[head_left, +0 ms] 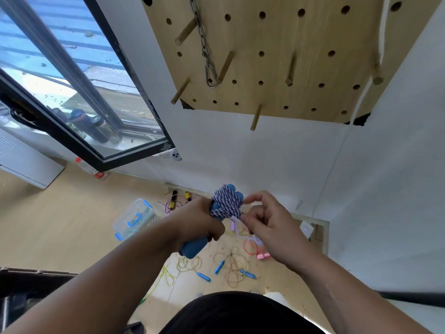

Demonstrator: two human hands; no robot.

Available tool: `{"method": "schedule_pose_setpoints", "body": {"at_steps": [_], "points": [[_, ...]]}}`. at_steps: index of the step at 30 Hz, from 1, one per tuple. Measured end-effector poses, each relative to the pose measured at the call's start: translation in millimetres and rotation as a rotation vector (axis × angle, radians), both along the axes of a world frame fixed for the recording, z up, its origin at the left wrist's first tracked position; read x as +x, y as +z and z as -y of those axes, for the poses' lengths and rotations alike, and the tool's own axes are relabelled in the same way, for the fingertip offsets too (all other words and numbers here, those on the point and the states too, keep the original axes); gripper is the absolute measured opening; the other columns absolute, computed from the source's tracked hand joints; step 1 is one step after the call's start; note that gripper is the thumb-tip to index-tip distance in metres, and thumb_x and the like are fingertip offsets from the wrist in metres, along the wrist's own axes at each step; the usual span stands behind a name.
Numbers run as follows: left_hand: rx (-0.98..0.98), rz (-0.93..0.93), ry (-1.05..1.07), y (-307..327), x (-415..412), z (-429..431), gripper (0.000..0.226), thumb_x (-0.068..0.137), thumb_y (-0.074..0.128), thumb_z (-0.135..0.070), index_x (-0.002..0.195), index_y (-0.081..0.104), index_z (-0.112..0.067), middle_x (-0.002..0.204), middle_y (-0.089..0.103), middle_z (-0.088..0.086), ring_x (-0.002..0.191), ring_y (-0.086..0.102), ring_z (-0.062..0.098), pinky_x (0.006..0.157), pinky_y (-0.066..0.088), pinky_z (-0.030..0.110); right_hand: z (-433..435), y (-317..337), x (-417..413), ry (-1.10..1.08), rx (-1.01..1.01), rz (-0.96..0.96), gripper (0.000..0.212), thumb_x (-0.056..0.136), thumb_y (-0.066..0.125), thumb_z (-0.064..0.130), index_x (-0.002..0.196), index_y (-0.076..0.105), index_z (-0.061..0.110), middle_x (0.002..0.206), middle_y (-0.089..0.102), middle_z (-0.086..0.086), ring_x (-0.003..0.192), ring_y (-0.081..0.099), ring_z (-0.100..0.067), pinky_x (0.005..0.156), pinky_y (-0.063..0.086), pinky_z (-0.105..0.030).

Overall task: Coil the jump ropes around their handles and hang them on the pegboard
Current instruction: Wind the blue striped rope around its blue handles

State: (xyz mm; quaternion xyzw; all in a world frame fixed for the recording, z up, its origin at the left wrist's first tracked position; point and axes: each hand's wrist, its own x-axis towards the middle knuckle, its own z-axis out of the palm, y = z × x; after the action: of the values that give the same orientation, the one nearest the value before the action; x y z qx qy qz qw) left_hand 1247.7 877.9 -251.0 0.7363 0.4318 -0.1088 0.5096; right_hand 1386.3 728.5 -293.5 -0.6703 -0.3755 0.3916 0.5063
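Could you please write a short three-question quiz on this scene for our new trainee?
1. True or false: the striped rope is wound around the blue handles.
2. Fill in: the ____ hand grips those handles.
3. Where do the loose ropes lie? A on the floor; B on a chair; C on a table.
Key: 1 true; 2 left hand; 3 A.

**Daylit Corner by an Open Window**

Daylight came through a black-framed glass window (48,75) standing open on the left. White plastered walls (240,145) met in a corner above a pale wooden floor (60,225). A low white cabinet (24,162) stood beneath the window.
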Motion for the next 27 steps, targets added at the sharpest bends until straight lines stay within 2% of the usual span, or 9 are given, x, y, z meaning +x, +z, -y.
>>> {"method": "schedule_pose_setpoints", "body": {"at_steps": [2,4,6,9,14,16,20,24,27], "points": [[-0.142,0.058,-0.007,9,0,7,0.024,0.063,0.069,0.001,0.079,0.053,-0.004,0.069,0.057,0.014,0.060,0.057,0.027,0.063,0.051,0.038,0,6,2,-0.006,-0.010,-0.225,0.041,0.098,0.064,0.024,0.129,0.048,0.046,0.062,0.053,0.005,0.057,0.044,-0.012,0.059,0.038,-0.032],[-0.270,0.115,0.000,16,2,13,0.026,0.059,0.066,0.002,0.079,0.050,-0.004,0.070,0.053,0.016,0.059,0.054,0.028,0.061,0.050,0.036,-1,15,5,0.060,-0.005,-0.370,0.039,0.097,0.064,0.034,0.133,0.051,0.044,0.060,0.045,0.002,0.054,0.035,-0.014,0.052,0.027,-0.031],[-0.395,0.160,0.033,20,5,17,0.029,0.059,0.063,0.006,0.082,0.048,-0.004,0.070,0.051,0.016,0.058,0.054,0.028,0.058,0.051,0.034,-5,25,10,0.172,0.034,-0.458,0.024,0.092,0.062,0.041,0.114,0.066,0.034,0.057,0.036,0.001,0.050,0.027,-0.012,0.049,0.018,-0.031],[-0.581,0.227,0.018,21,6,19,0.035,0.055,0.062,0.007,0.082,0.044,-0.006,0.066,0.049,0.016,0.056,0.052,0.029,0.059,0.050,0.034,-9,33,18,0.263,0.075,-0.508,0.023,0.091,0.064,0.037,0.102,0.066,0.017,0.056,0.031,-0.001,0.046,0.023,-0.010,0.044,0.016,-0.024],[-0.809,0.267,0.019,20,3,20,0.031,0.055,0.060,0.002,0.075,0.041,-0.010,0.059,0.044,0.010,0.055,0.049,0.026,0.059,0.049,0.033,-13,37,21,0.327,0.058,-0.393,0.011,0.090,0.066,0.038,0.087,0.069,0.028,0.056,0.034,0.000,0.049,0.025,-0.012,0.044,0.019,-0.026],[-0.773,0.275,0.082,22,5,22,0.027,0.056,0.061,0.003,0.072,0.043,-0.009,0.060,0.044,0.012,0.055,0.049,0.026,0.059,0.050,0.034,-16,34,13,0.260,0.050,-0.333,0.017,0.089,0.061,0.050,0.084,0.067,0.035,0.057,0.038,0.005,0.051,0.029,-0.011,0.047,0.024,-0.025],[-0.272,0.265,0.356,18,13,18,0.025,0.072,0.053,0.016,0.060,0.049,-0.006,0.060,0.049,0.017,0.051,0.050,0.027,0.057,0.048,0.035,-21,15,2,-0.005,-0.021,-0.055,0.038,0.088,0.043,0.077,0.110,0.061,0.051,0.066,0.053,0.024,0.066,0.049,0.000,0.073,0.040,-0.032],[-0.203,0.300,0.383,19,12,15,0.022,0.070,0.056,0.013,0.062,0.048,-0.006,0.060,0.049,0.016,0.053,0.049,0.027,0.055,0.047,0.034,-17,26,12,0.040,0.039,0.154,0.027,0.106,0.049,0.029,0.089,0.070,0.030,0.059,0.056,0.027,0.058,0.050,0.002,0.057,0.034,-0.012],[-0.360,0.400,0.300,25,7,13,0.022,0.062,0.058,0.011,0.067,0.047,-0.007,0.065,0.049,0.015,0.056,0.050,0.028,0.057,0.048,0.034,-11,23,19,0.138,0.095,0.129,0.027,0.104,0.053,0.025,0.086,0.071,0.034,0.061,0.054,0.018,0.059,0.047,0.000,0.057,0.035,-0.013]]}}
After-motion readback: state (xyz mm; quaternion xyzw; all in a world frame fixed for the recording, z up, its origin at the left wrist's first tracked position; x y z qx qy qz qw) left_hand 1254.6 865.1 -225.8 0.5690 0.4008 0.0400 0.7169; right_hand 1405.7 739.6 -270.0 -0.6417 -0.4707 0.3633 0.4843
